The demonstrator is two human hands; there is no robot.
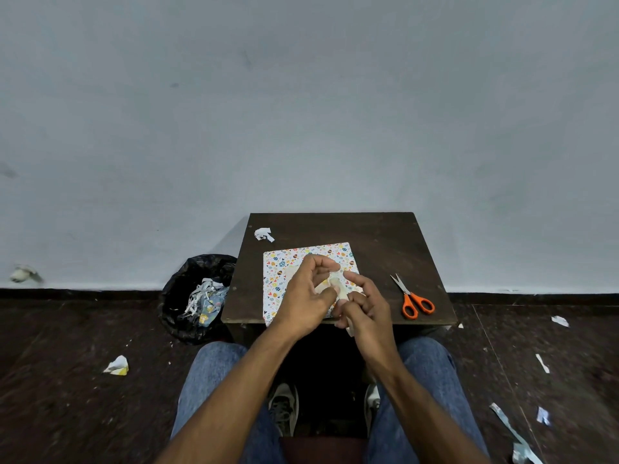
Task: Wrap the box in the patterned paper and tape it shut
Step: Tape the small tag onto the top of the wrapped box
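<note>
A box wrapped in white patterned paper (pixel 278 272) lies flat on the small dark table (pixel 375 236). Above its near right part, my left hand (pixel 306 296) and my right hand (pixel 363 304) are together, both pinching a pale roll or strip of tape (pixel 336 284) between fingers and thumbs. The hands hide the box's near right corner. Whether the tape touches the paper cannot be told.
Orange-handled scissors (pixel 413 298) lie on the table's right side. A crumpled paper scrap (pixel 264 234) sits at the far left corner. A black-lined bin (pixel 196 296) with paper offcuts stands left of the table. Paper scraps (pixel 117 366) litter the floor. My knees are under the near edge.
</note>
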